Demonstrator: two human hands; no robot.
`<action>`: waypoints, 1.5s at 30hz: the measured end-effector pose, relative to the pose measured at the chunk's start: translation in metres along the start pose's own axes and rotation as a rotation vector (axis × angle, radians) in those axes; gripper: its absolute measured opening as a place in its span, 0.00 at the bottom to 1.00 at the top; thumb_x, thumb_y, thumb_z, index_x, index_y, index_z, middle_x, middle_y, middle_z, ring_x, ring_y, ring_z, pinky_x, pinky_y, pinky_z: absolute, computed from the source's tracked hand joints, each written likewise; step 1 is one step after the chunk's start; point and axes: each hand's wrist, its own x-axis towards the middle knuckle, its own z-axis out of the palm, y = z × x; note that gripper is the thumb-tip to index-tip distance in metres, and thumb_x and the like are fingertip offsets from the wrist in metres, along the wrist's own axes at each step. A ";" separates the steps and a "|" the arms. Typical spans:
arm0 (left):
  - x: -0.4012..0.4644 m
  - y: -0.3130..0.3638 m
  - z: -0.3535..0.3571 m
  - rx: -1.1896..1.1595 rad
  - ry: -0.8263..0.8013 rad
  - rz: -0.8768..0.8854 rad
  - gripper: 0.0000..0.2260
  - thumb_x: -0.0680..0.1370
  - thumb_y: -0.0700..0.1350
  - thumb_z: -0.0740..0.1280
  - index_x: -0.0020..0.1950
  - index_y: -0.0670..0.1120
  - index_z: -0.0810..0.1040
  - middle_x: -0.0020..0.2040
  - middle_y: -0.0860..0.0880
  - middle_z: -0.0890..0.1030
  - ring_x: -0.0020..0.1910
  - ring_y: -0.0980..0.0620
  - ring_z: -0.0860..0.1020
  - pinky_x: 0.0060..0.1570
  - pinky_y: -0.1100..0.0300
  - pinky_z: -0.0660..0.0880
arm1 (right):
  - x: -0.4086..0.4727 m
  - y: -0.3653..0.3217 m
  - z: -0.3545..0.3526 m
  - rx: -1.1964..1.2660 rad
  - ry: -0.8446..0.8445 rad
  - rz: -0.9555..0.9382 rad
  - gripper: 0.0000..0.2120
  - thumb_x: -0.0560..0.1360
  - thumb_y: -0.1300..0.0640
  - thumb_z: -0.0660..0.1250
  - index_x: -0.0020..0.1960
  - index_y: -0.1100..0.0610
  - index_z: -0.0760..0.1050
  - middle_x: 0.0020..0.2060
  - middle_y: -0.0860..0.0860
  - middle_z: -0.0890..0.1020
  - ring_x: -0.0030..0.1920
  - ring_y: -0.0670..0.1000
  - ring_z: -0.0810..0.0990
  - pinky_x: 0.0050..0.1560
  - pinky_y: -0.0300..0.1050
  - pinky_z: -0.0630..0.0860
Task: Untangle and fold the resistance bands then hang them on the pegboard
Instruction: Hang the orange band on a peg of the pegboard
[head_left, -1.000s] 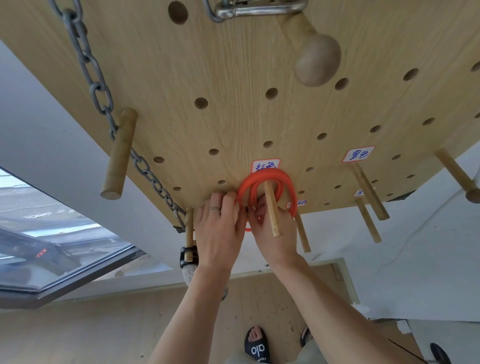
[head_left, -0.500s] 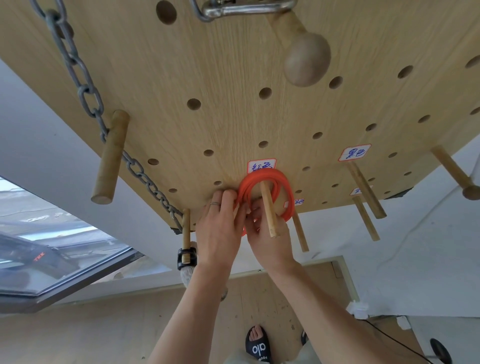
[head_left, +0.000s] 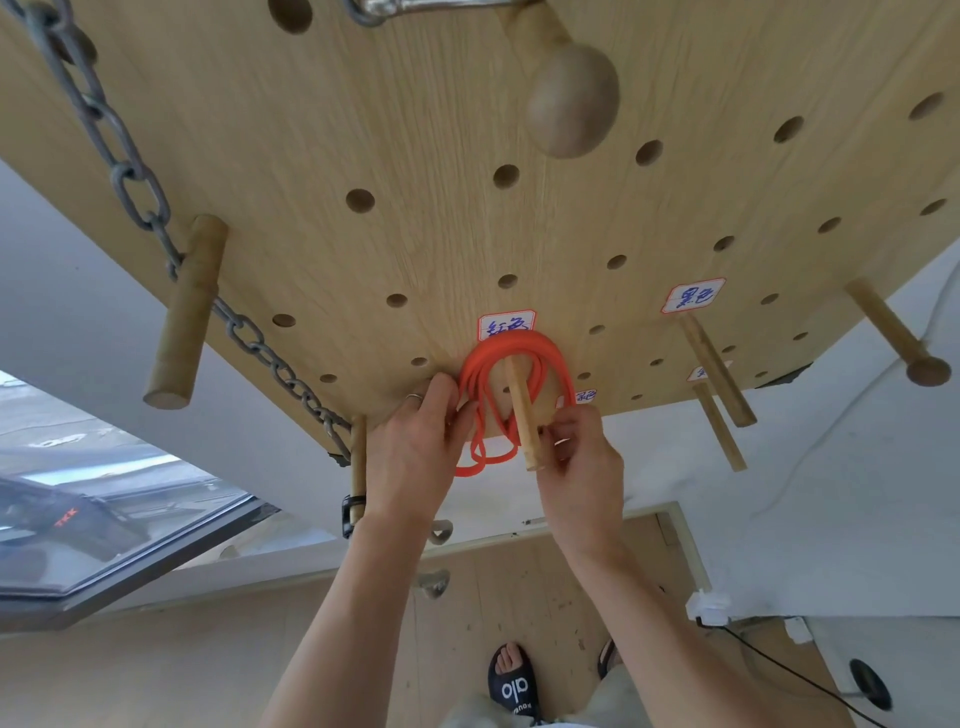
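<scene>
A grey metal chain (head_left: 137, 192) hangs slantwise past a thick wooden dowel (head_left: 183, 314). A steel carabiner (head_left: 415, 8) sits at the top edge. Below, a black sandal (head_left: 511, 686) stands on the plywood floor (head_left: 182, 670), a white plug (head_left: 709, 608) nearby

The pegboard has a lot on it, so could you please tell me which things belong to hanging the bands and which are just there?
In use: orange band, its wooden peg, pegboard, left hand, right hand.
Just there: metal chain, round knob, black sandal.
</scene>
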 end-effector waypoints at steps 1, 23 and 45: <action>0.000 0.000 0.000 0.006 -0.001 0.005 0.13 0.80 0.49 0.70 0.42 0.45 0.70 0.28 0.54 0.70 0.25 0.51 0.63 0.24 0.61 0.59 | 0.002 0.001 -0.002 0.010 0.017 0.008 0.07 0.78 0.63 0.69 0.53 0.56 0.74 0.38 0.44 0.81 0.34 0.41 0.80 0.35 0.40 0.75; 0.008 0.028 -0.006 -0.074 0.109 0.083 0.17 0.80 0.44 0.72 0.65 0.52 0.70 0.52 0.46 0.75 0.36 0.44 0.77 0.26 0.54 0.74 | 0.040 0.012 -0.017 -0.013 0.031 -0.136 0.03 0.79 0.64 0.67 0.53 0.60 0.76 0.48 0.54 0.79 0.40 0.52 0.82 0.42 0.51 0.82; 0.011 0.014 -0.007 0.021 0.148 0.189 0.23 0.78 0.43 0.73 0.70 0.51 0.69 0.55 0.46 0.73 0.43 0.43 0.78 0.33 0.52 0.77 | 0.029 0.001 -0.007 0.074 0.073 -0.115 0.09 0.78 0.66 0.69 0.57 0.62 0.74 0.55 0.54 0.76 0.41 0.46 0.81 0.45 0.35 0.79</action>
